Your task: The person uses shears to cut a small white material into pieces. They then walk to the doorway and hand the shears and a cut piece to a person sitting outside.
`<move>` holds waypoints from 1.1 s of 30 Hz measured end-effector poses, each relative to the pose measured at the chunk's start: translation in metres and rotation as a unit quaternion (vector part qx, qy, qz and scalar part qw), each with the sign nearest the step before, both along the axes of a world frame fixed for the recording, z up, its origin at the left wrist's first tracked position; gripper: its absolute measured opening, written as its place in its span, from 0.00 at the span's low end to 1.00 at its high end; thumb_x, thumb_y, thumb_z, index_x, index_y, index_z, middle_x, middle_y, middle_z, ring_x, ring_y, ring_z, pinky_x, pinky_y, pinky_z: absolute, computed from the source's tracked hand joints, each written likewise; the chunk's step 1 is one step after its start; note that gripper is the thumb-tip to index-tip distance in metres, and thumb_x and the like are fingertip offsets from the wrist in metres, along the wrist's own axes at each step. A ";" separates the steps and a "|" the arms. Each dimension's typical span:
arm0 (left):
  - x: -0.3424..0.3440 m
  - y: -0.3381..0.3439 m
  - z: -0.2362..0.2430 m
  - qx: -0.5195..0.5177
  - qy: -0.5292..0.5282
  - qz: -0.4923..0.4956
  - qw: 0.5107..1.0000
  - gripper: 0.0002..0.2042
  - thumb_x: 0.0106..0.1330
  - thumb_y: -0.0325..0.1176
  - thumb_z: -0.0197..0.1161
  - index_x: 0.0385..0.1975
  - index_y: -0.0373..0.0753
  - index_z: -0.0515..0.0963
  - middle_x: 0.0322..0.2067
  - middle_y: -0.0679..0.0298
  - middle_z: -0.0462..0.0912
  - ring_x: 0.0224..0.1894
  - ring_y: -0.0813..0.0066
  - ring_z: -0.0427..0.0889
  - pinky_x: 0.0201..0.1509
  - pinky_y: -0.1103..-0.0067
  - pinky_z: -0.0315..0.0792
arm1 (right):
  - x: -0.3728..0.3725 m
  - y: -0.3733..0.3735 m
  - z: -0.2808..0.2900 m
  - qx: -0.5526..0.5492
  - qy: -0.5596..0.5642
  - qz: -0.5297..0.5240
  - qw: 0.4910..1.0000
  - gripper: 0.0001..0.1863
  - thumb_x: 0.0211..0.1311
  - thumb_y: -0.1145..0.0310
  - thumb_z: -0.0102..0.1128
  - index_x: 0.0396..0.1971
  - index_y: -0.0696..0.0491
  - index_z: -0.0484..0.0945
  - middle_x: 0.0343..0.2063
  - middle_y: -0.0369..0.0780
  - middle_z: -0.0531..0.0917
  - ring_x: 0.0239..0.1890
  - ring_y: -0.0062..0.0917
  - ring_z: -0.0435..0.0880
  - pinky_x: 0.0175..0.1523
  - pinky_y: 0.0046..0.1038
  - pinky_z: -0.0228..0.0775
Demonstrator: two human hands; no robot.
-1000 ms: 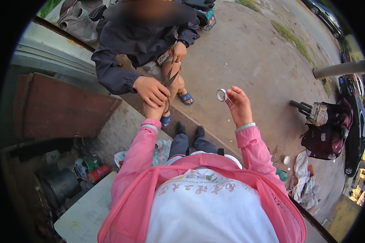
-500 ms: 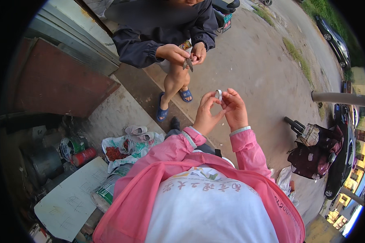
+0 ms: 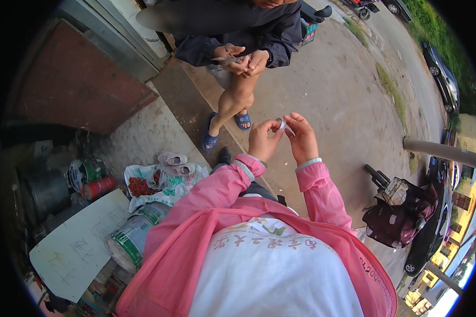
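Out in front of my chest, both hands meet at a small roll of white tape [image 3: 281,123]. My left hand [image 3: 264,141] pinches the roll between thumb and fingers. A short pale strip runs off it toward my right hand [image 3: 303,140], whose thumb and forefinger are closed on its end. Across from me, a person [image 3: 238,31] in a dark jacket and blue sandals holds a greyish pointed tool [image 3: 226,60]; its kind is unclear.
At left lie a white board [image 3: 76,251], a paint bucket [image 3: 124,248], a red can [image 3: 99,187] and a plastic bag [image 3: 188,185] with red bits and pale shoes [image 3: 174,164]. A scooter [image 3: 399,211], a pole [image 3: 441,151] and parked cars [image 3: 441,74] are to the right.
A strip now shows between the roll and my right hand's fingers. The other person's hands have shifted and turned the grey tool sideways. My view has swung slightly.
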State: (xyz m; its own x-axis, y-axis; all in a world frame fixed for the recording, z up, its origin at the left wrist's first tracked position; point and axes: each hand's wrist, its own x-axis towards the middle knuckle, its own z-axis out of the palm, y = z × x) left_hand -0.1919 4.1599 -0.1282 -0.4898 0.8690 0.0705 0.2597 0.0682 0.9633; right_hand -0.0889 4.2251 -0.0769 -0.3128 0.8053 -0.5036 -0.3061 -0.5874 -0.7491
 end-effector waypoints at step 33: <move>0.019 0.057 -0.017 -0.003 -0.399 -0.062 0.915 0.06 0.62 0.29 0.59 0.33 0.33 0.77 0.25 0.74 0.75 0.27 0.90 0.69 0.30 0.90 0.64 | 0.015 0.049 -0.025 0.074 -0.032 -0.058 0.995 0.12 0.56 0.76 0.47 0.41 0.53 0.74 0.38 0.32 0.77 0.42 0.16 0.74 0.46 0.21 0.63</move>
State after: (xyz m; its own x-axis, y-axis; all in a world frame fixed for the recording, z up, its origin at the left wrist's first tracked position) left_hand -0.1727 4.2168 -0.1456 -0.2814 0.9205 -0.2712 -0.5199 0.0913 0.8493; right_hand -0.0739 4.2742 -0.1023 -0.1857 0.9010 -0.3921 -0.3145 -0.4326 -0.8450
